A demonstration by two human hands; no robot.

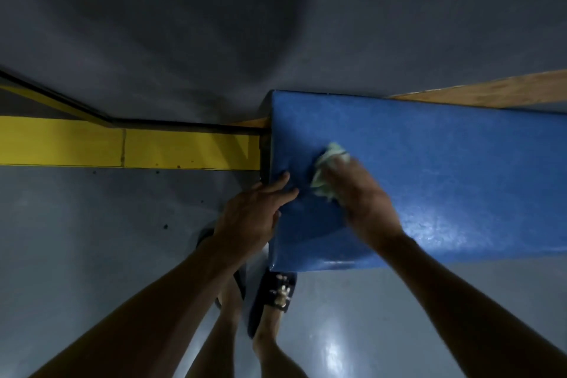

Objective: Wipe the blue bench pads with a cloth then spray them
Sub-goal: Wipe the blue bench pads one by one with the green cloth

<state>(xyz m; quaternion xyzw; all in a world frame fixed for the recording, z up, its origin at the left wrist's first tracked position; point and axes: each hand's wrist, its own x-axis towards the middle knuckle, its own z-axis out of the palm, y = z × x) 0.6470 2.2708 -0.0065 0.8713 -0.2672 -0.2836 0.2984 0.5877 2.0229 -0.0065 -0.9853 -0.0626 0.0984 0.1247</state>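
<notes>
**Desk:** What's framed, left to right?

**Operator:** I see the left hand (251, 212), fingers straight and together, pressed flat on the near end corner of the blue bench pad (445, 181). Just beside it, the right hand (359, 193) bunches the pale cloth (329, 169) under curled fingers.

**Desk:** Which way next?

**Operator:** The pad's long axis runs rightward from the cloth; I judge the right hand nearer.

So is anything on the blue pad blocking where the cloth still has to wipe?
Nothing visible does. The right hand presses the cloth near the blue pad's left end; the left hand rests on that edge. The pad's right side looks bare.
</notes>
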